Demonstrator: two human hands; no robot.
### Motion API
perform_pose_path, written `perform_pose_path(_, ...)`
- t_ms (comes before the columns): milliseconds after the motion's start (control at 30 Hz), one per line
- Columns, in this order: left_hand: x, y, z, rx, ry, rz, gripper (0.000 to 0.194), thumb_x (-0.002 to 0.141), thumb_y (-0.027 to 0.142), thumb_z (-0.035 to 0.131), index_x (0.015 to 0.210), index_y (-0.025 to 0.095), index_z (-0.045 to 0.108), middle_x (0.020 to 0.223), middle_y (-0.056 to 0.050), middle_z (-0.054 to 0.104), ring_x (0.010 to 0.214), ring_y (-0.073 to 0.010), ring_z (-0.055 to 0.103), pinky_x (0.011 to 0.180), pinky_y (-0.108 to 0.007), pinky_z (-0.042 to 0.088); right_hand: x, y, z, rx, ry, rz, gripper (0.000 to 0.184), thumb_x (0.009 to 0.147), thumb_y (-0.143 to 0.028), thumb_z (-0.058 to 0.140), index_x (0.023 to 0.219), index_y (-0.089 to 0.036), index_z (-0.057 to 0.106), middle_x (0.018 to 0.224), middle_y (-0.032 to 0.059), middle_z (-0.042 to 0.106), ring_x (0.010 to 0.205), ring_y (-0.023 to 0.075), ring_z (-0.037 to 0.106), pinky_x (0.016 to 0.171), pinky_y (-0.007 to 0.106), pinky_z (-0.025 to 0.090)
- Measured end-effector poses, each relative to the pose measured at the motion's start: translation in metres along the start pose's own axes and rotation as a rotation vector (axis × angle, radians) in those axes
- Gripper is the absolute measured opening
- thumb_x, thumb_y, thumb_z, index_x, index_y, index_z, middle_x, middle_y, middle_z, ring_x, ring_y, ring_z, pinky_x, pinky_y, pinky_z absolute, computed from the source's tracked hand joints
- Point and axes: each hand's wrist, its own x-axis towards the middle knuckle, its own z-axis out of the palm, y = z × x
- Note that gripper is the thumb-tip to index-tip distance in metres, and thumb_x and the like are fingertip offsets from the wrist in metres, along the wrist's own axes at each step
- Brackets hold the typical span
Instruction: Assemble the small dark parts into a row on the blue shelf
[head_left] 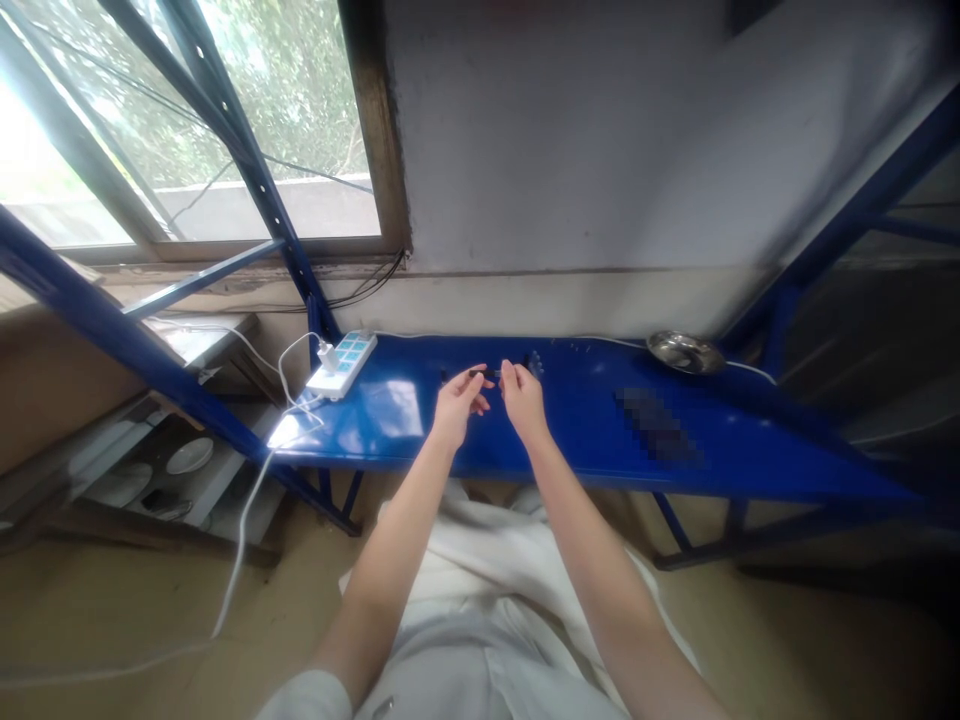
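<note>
Both my hands are over the middle of a blue metal table (585, 440). My left hand (459, 402) and my right hand (522, 398) pinch the two ends of a small thin black part (484, 373) held between them, just above the table top. A few more small dark pieces (534, 362) lie on the table right behind my right hand. What the black part is I cannot tell; it is small and blurred.
A white power strip (343, 362) with a plugged-in white charger and cable lies at the table's left end. A shallow metal dish (684, 351) sits at the back right. A blurred dark patch (660, 428) lies right of my hands. Blue shelf struts cross on both sides.
</note>
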Motion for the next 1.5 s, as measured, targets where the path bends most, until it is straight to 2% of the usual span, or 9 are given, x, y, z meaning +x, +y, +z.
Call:
perform_pose_path(133, 0.003, -0.001, 0.0, -0.013, 0.096, 0.038, 0.04, 0.071, 0.043, 0.064, 0.098, 0.014, 0.061, 0.075, -0.002, 0.061, 0.046, -0.002, 0.048, 0.043, -0.016, 0.035, -0.001, 0.005, 0.0, 0.053, -0.037, -0.01, 0.042, 0.083, -0.058, 0.035, 0.065, -0.021, 0.045, 0.061, -0.0009, 0.051, 0.056, 0.0116, 0.046, 0.056, 0.024, 0.039)
perform_pose_path(333, 0.003, 0.005, -0.003, 0.055, 0.156, 0.059, 0.038, 0.07, 0.041, 0.065, 0.096, 0.013, 0.061, 0.071, -0.001, 0.06, 0.043, -0.002, 0.045, 0.041, -0.016, 0.033, 0.007, 0.008, -0.009, 0.139, -0.287, -0.07, 0.028, 0.077, -0.047, 0.052, 0.082, -0.019, 0.053, 0.069, -0.0009, 0.057, 0.056, 0.0106, 0.051, 0.057, 0.025, 0.043)
perform_pose_path(467, 0.005, 0.007, -0.001, 0.116, 0.138, 0.066, 0.037, 0.07, 0.04, 0.065, 0.096, 0.013, 0.062, 0.071, -0.002, 0.062, 0.042, -0.0025, 0.045, 0.041, -0.017, 0.034, 0.014, 0.002, -0.019, -0.002, -0.357, -0.092, 0.022, 0.079, -0.036, 0.052, 0.09, -0.02, 0.06, 0.079, 0.003, 0.063, 0.064, 0.013, 0.055, 0.062, 0.028, 0.046)
perform_pose_path(667, 0.024, 0.01, 0.006, 0.182, 0.195, 0.093, 0.03, 0.07, 0.036, 0.065, 0.088, 0.013, 0.062, 0.07, -0.002, 0.062, 0.04, -0.0024, 0.044, 0.04, -0.017, 0.032, 0.027, 0.009, -0.038, -0.316, -0.316, -0.241, 0.014, 0.078, -0.027, 0.052, 0.081, -0.02, 0.064, 0.084, 0.0042, 0.061, 0.071, 0.0139, 0.054, 0.071, 0.03, 0.044)
perform_pose_path(767, 0.04, 0.008, 0.01, 0.244, 0.242, 0.116, 0.026, 0.071, 0.036, 0.064, 0.084, 0.013, 0.061, 0.072, -0.002, 0.062, 0.041, -0.0023, 0.043, 0.04, -0.017, 0.033, 0.035, 0.023, -0.053, -0.383, -0.195, -0.154, 0.013, 0.076, -0.026, 0.053, 0.079, -0.018, 0.064, 0.08, 0.0045, 0.06, 0.068, 0.0137, 0.053, 0.069, 0.029, 0.044)
perform_pose_path(900, 0.058, -0.014, 0.018, 0.433, 0.105, 0.041, 0.02, 0.068, 0.029, 0.067, 0.08, 0.013, 0.063, 0.07, -0.003, 0.063, 0.042, -0.0041, 0.045, 0.043, -0.019, 0.036, 0.04, 0.042, -0.071, -0.405, -0.058, 0.052, 0.016, 0.073, -0.027, 0.055, 0.081, -0.016, 0.063, 0.075, 0.0051, 0.062, 0.067, 0.0147, 0.055, 0.063, 0.028, 0.044)
perform_pose_path(1067, 0.07, -0.053, 0.032, 0.739, 0.034, 0.006, 0.012, 0.061, 0.02, 0.073, 0.068, 0.014, 0.065, 0.065, -0.003, 0.062, 0.058, -0.0114, 0.055, 0.059, -0.024, 0.043, 0.043, 0.07, -0.073, -0.462, -0.095, 0.203, 0.009, 0.067, -0.02, 0.058, 0.072, -0.015, 0.063, 0.071, 0.0053, 0.064, 0.065, 0.0153, 0.058, 0.063, 0.027, 0.044)
perform_pose_path(1267, 0.082, -0.081, 0.042, 0.876, -0.014, -0.025, 0.011, 0.06, 0.019, 0.073, 0.068, 0.016, 0.067, 0.068, -0.005, 0.065, 0.066, -0.0155, 0.058, 0.069, -0.027, 0.044, 0.051, 0.1, -0.06, -0.533, -0.091, 0.227, 0.009, 0.066, -0.017, 0.058, 0.072, -0.015, 0.064, 0.076, 0.0068, 0.066, 0.071, 0.0172, 0.06, 0.066, 0.027, 0.044)
perform_pose_path(1500, 0.093, -0.099, 0.045, 0.998, -0.015, -0.016, 0.01, 0.067, 0.023, 0.067, 0.075, 0.017, 0.067, 0.075, -0.007, 0.066, 0.069, -0.0166, 0.06, 0.068, -0.027, 0.043, 0.058, 0.125, -0.05, -0.624, -0.067, 0.215, 0.012, 0.07, -0.021, 0.055, 0.076, -0.016, 0.064, 0.08, 0.0073, 0.067, 0.075, 0.0178, 0.06, 0.064, 0.026, 0.042)
